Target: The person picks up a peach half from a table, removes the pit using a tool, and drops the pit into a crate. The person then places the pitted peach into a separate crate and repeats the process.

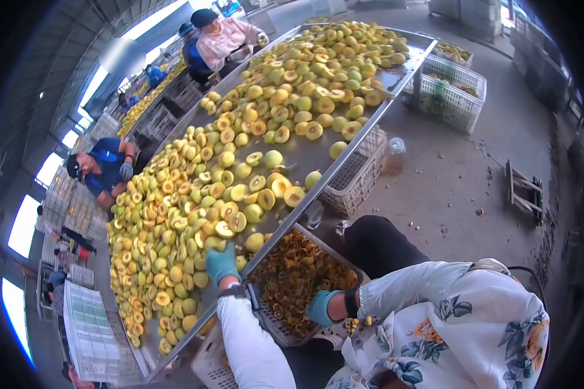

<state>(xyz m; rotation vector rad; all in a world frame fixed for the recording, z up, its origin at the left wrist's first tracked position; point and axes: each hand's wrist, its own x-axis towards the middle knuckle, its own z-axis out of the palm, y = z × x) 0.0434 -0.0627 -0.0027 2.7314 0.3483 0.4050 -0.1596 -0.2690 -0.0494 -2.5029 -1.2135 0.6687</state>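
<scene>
My left hand [222,264], in a teal glove, is at the near edge of a heap of yellow-green peaches [175,227] on a metal table [305,159]. Its fingers curl round a peach [215,244] at the heap's edge. Many of the fruits are cut in half with brown centres showing. Lower and to the right, my right hand [321,308], also gloved in teal, is closed over a crate [280,334] full of brownish-orange pits and scraps [298,272]. What lies in its fingers is hidden.
The table's raised metal rim [344,162] runs between me and the fruit. White plastic crates [449,97] and an empty-looking crate [355,175] stand on the floor beside it. A plastic jug [394,155] is near them. Co-workers [107,165] sit along the far side.
</scene>
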